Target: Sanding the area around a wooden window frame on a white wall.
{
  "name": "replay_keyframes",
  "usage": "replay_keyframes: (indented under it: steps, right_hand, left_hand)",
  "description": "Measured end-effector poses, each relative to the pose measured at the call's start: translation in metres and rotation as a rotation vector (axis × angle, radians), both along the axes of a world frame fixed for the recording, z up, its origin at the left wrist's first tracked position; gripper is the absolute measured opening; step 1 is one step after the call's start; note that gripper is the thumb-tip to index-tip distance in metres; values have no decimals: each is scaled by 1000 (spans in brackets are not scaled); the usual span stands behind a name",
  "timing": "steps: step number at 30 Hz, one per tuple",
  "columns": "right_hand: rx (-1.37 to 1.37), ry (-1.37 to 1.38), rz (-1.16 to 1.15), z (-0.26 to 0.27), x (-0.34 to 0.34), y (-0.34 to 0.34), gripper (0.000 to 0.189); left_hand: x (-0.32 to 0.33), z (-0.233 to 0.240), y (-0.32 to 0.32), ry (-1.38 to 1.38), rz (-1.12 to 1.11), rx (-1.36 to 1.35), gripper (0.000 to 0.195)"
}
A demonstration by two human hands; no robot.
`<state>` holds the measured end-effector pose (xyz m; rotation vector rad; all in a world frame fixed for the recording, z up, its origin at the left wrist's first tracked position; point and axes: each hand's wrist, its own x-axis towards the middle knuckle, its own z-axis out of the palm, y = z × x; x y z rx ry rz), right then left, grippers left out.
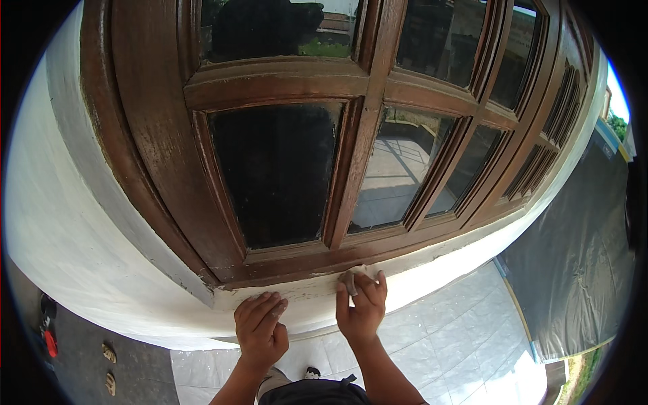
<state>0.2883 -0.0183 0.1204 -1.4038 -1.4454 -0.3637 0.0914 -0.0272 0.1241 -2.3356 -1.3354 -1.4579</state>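
Observation:
My right hand (360, 310) pinches a small folded grey-brown piece, which looks like sandpaper (349, 282), against the white window sill (309, 295) just under the brown wooden window frame (283, 271). Paint or filler on the sill is scuffed and patchy between my hands. Farther left, my left hand (260, 326) rests its fingertips on the sill's front edge, fingers close together and whitish dust on them. The palm side is hidden, so whether anything lies under it cannot be told. Above both hands are dark glass panes (276, 177) set in worn wooden bars.
A white wall (76, 228) curves around the window at left. Grey sheeting with pale specks (430, 339) covers the floor below. Black plastic sheeting (562, 253) with taped edges hangs at right. A pair of sandals (109, 353) lies on the dark floor at lower left.

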Motion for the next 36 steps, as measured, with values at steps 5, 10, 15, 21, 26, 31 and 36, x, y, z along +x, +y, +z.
replay_keyframes:
  steps: [5, 10, 15, 21, 26, 31, 36]
  right_hand:
    - [-11, -180, 211, -2, -21, 6, 16]
    - [-5, -73, -72, -8, 19, 4, 8]
    - [-26, -110, 231, 2, -39, 3, 14]
    - [20, -72, -51, -9, 25, 6, 10]
    - [-14, -126, 261, 0, -41, -1, 11]
    - [31, -110, 15, -4, 23, 3, 11]
    - [-37, -66, 246, -2, -50, -2, 13]
  left_hand:
    - [-9, -1, -1, 24, 2, -18, 36]
    - [-4, 2, -2, 1, -19, -33, 36]
    - [-7, -1, 0, 35, -2, -15, 36]
    - [-6, 2, -2, 13, -25, -31, 36]
    - [-5, 1, -1, 24, -12, -32, 37]
    - [-8, 2, -4, 7, -2, -35, 37]
    - [-4, 1, -1, 0, -5, -36, 36]
